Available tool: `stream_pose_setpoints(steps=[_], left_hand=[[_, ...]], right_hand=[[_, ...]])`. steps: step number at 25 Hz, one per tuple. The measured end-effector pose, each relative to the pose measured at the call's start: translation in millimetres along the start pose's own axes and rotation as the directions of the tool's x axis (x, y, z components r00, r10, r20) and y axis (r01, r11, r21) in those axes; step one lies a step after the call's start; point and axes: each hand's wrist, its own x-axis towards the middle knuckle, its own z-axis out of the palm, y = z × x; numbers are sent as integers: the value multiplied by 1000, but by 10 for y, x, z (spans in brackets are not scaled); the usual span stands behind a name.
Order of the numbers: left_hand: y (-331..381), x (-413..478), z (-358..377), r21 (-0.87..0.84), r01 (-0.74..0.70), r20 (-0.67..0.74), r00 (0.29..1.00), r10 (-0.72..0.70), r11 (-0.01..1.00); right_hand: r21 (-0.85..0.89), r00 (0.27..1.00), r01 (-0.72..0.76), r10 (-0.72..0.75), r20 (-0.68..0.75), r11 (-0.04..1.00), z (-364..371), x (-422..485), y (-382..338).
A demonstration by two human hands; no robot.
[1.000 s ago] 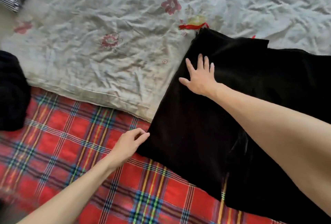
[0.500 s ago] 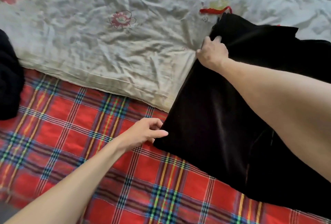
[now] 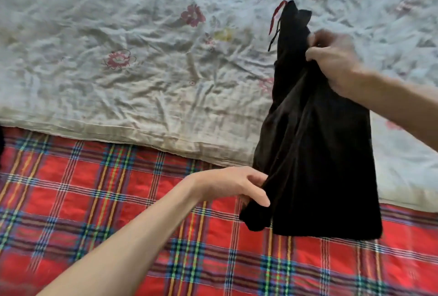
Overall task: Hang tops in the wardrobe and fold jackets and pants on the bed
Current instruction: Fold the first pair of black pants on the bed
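A black garment point(image 3: 312, 158), folded into a narrow bundle, is lifted off the bed at the right of the view. A red loop and a dark cord hang from its upper end point(image 3: 276, 19). My right hand point(image 3: 331, 61) grips the bundle near its top edge. My left hand point(image 3: 239, 186) pinches its lower left corner, thumb under the cloth. The garment's bottom edge hangs just over the red plaid blanket point(image 3: 118, 212).
A wrinkled white quilt with flower prints point(image 3: 142, 59) covers the far part of the bed, its hem running across the middle. A sliver of another dark item shows at the left edge point(image 3: 1, 144).
The garment lay flat on the bed a second ago with my right palm pressed on it. Both hands have since gripped it, gathered it and lifted it up to the right.
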Motion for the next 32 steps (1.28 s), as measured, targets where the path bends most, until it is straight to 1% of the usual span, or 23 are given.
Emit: stream_pose_setpoints(steps=[1,3,5,6,7,8,9,10,11,12,13,14,15,16,17,18,21,24,27,28,29,31,32], left_hand=[[171,264,236,20,-16,22,1000,16,1000],[389,986,768,114,-19,-10,1000,20,993],[390,1748,1286,302,44,-120,993,-8,952],[298,2073,1458,448,114,-185,982,-32,887],[148,2332,1574,596,173,-253,967,-21,784],[-23,2500,1645,711,192,-327,942,76,677],[-196,2572,1673,774,197,-417,874,251,602],[-349,2552,1618,800,234,-517,737,436,552],[-464,2492,1525,782,311,-609,566,556,540],[-546,2411,1411,707,410,-707,388,591,577],[-609,2299,1266,590,477,-801,251,543,651],[-673,2203,1129,458,483,-887,184,424,746],[-696,2145,1029,340,450,-940,190,283,826],[-724,2133,980,275,426,-954,232,190,862],[-740,2144,990,271,432,-950,265,166,860],[-754,2171,1031,295,454,-944,272,184,841],[-794,2251,1131,330,516,-940,259,224,790],[-805,2300,1148,322,529,-942,261,211,785],[-813,2304,1111,283,555,-951,265,157,782],[-798,2286,1107,299,588,-948,276,161,752],[-779,2265,1081,337,639,-940,274,204,692],[-663,2218,909,424,702,-894,224,388,572],[-534,2230,756,471,686,-857,205,473,555]], right_hand=[[86,998,-31,35,-51,996,-341,-58,101],[216,982,-126,152,-109,968,-1050,-102,524],[214,963,-248,264,-51,945,-1557,-116,1227],[184,949,-311,313,19,932,-1671,-145,1604],[142,931,-363,353,89,921,-1708,-195,1951],[117,922,-381,368,117,917,-1694,-240,2240],[117,933,-356,346,97,927,-1659,-300,2456],[103,951,-308,306,36,946,-1609,-353,2569],[53,965,-258,260,-37,965,-1573,-433,2608],[3,971,-221,220,-90,975,-1560,-539,2618],[-11,972,-211,209,-110,977,-1534,-675,2605],[-1,969,-229,228,-96,974,-1506,-872,2592],[-10,967,-249,248,-61,968,-1492,-1114,2591],[-60,967,-253,252,-26,965,-1480,-1368,2605],[-112,971,-238,240,9,965,-1478,-1600,2620],[-135,976,-209,214,24,968,-1489,-1758,2656],[-128,984,-177,171,-59,976,-1548,-1841,2851],[-256,983,-180,182,-15,950,-1552,-1945,3005],[-364,989,-145,144,-30,920,-1533,-2189,3027],[-441,992,-124,128,-20,889,-1557,-2221,3033],[-533,995,-95,96,-25,841,-1595,-2199,3045],[-652,990,-17,-80,-118,758,-1691,-1929,3065],[-656,969,14,-173,-178,755,-1713,-1699,3011]])
